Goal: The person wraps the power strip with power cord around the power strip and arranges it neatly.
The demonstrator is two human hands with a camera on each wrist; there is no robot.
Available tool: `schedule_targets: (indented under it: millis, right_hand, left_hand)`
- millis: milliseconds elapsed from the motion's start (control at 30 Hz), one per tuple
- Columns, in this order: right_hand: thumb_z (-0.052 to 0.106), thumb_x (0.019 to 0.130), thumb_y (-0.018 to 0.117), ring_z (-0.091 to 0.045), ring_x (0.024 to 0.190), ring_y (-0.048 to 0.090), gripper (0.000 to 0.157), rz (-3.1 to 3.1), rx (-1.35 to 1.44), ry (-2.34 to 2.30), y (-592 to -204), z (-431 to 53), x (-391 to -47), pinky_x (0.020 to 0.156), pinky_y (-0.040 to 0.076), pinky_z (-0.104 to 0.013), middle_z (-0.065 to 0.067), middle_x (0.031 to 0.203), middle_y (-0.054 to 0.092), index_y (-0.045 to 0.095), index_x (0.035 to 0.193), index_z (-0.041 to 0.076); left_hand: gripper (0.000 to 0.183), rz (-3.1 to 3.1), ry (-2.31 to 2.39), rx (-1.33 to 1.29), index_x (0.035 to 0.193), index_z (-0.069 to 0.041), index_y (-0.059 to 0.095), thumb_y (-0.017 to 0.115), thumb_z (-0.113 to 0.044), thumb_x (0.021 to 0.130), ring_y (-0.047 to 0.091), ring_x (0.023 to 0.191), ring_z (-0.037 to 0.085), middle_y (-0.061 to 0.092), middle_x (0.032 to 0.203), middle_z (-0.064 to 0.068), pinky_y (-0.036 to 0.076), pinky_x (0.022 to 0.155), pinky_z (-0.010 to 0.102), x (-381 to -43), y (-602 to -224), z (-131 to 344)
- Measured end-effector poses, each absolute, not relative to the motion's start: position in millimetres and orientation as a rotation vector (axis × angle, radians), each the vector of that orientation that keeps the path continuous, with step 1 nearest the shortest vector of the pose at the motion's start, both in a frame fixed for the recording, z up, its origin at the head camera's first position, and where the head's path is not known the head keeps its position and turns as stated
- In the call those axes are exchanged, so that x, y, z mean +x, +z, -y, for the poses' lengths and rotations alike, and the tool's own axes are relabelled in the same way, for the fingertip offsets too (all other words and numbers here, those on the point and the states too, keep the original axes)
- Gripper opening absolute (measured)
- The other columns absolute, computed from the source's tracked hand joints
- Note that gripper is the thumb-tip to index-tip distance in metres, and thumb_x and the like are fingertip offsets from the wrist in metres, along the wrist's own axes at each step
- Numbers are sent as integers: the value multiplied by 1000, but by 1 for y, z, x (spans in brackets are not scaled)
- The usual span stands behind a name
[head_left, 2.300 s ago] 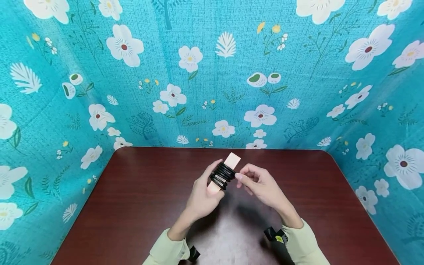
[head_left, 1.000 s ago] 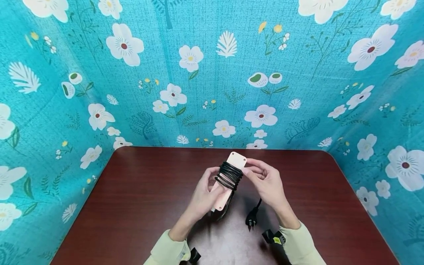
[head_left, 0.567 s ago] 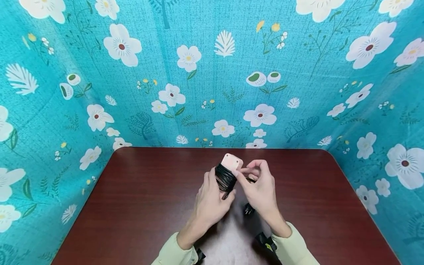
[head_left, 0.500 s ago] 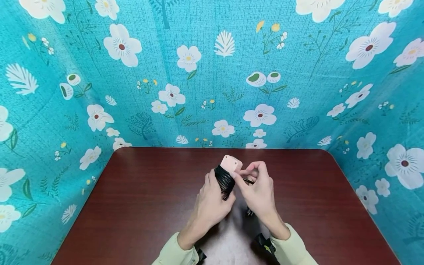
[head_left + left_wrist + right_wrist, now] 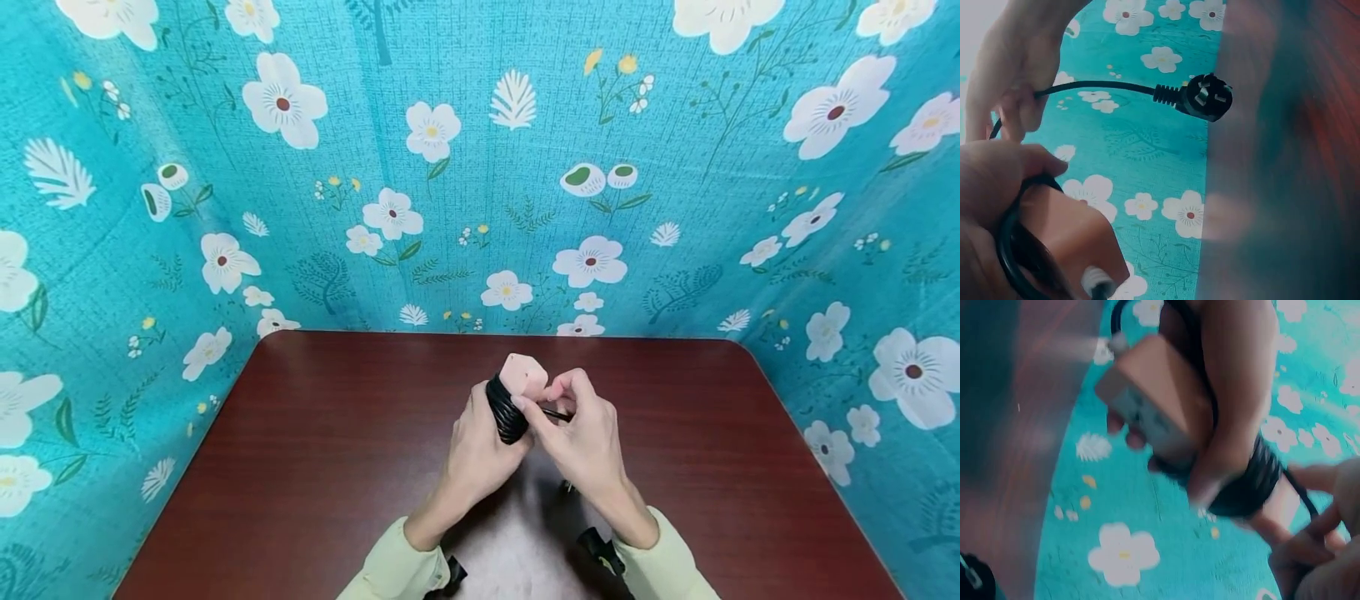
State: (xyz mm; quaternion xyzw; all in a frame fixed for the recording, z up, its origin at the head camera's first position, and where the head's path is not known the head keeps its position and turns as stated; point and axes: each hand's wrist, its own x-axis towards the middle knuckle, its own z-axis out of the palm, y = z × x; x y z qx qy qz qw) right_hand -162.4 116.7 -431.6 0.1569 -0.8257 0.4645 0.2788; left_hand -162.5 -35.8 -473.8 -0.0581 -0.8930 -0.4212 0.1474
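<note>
A pale pink power strip (image 5: 522,375) is tilted above the table, with black cord (image 5: 506,412) wound around its middle in several turns. My left hand (image 5: 480,446) grips the strip and the windings from the left. On the other side my right hand (image 5: 588,433) pinches the cord close to the strip. The cord's free end runs out past my right hand to a black plug (image 5: 1209,99), which hangs loose in the left wrist view. Socket holes show on the strip's side in the right wrist view, near the left hand's fingers.
Below the hands is a dark reddish-brown table (image 5: 322,467) with rounded far corners. A teal flowered curtain (image 5: 465,192) encloses it at the back and sides. Small black cameras (image 5: 600,550) sit at both wrists beside pale green sleeves (image 5: 397,567).
The strip has turned so its far end faces more towards me. My left hand has shifted to cover more of the windings, and the plug has swung mostly behind my right hand.
</note>
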Motion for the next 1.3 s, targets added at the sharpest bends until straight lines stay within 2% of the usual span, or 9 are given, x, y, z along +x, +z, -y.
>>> schedule_targets:
  millis: [133, 300, 533, 667, 800, 967, 1067, 1167, 1300]
  right_hand:
    - [17, 87, 86, 0, 54, 41, 26, 2333, 547, 1359, -424, -135, -168, 48, 35, -18, 8, 62, 53, 61, 92, 16]
    - [26, 96, 78, -5, 55, 50, 13, 2560, 610, 1549, -413, -155, -173, 51, 42, -24, 3, 71, 59, 67, 90, 22]
    - [19, 98, 75, -4, 52, 41, 10, 2581, 717, 1717, -409, -166, -177, 47, 36, -26, 4, 64, 51, 69, 90, 18]
    - [9, 96, 74, -2, 54, 42, 9, 2515, 803, 1837, -406, -171, -178, 48, 37, -26, 5, 67, 56, 67, 91, 10]
    - [4, 96, 73, -4, 58, 47, 17, 2454, 876, 2052, -403, -174, -177, 51, 42, -28, 7, 75, 64, 59, 105, 4]
    - [0, 97, 68, -13, 53, 36, 32, 2319, 1055, 2379, -402, -176, -176, 44, 27, -36, 9, 75, 62, 55, 126, 2]
    - [-2, 99, 63, -16, 52, 30, 38, 2252, 1147, 2505, -406, -175, -176, 43, 20, -37, 8, 77, 61, 56, 136, 4]
    - [-2, 100, 61, -18, 52, 27, 34, 2247, 1139, 2505, -410, -172, -176, 44, 19, -37, 7, 72, 53, 63, 132, 6]
    - [0, 100, 62, -19, 50, 20, 25, 2217, 1004, 2558, -414, -168, -176, 45, 14, -36, 9, 67, 49, 71, 120, 12]
  left_hand:
    - [65, 2575, -1500, -239, 133, -7, 50, 84, -27, 82, 69, 77, 17, 69, 101, 6, 59, 69, 36, -166, -471, 44]
    - [62, 2615, -1875, -288, 132, -6, 50, 83, -28, 85, 61, 48, 13, 68, 86, 7, 55, 50, 33, -166, -464, 55]
    - [46, 2300, -2613, -645, 129, 2, 53, 73, -16, 91, 66, 72, 16, 68, 88, 3, 57, 70, 30, -163, -460, 64]
    - [41, 1942, -2947, -1044, 127, 13, 47, 62, -7, 95, 65, 77, 14, 66, 95, 3, 57, 77, 30, -163, -459, 68]
    - [42, 1689, -3143, -1412, 134, 1, 46, 57, -11, 95, 63, 81, 13, 65, 103, 2, 57, 82, 29, -163, -457, 66]
    - [48, 1630, -3205, -1649, 139, -18, 44, 57, -19, 93, 60, 83, 12, 62, 108, -1, 57, 83, 27, -162, -456, 65]
    - [46, 1616, -3196, -1755, 137, -21, 45, 57, -22, 94, 60, 84, 10, 62, 110, -3, 57, 84, 25, -163, -458, 66]
    - [43, 1556, -3240, -1792, 135, -22, 46, 56, -23, 93, 60, 84, 9, 63, 110, -5, 56, 85, 24, -165, -462, 67]
    - [42, 1572, -3234, -1693, 132, -11, 48, 54, -22, 92, 65, 89, 10, 68, 110, -3, 56, 88, 25, -170, -467, 68]
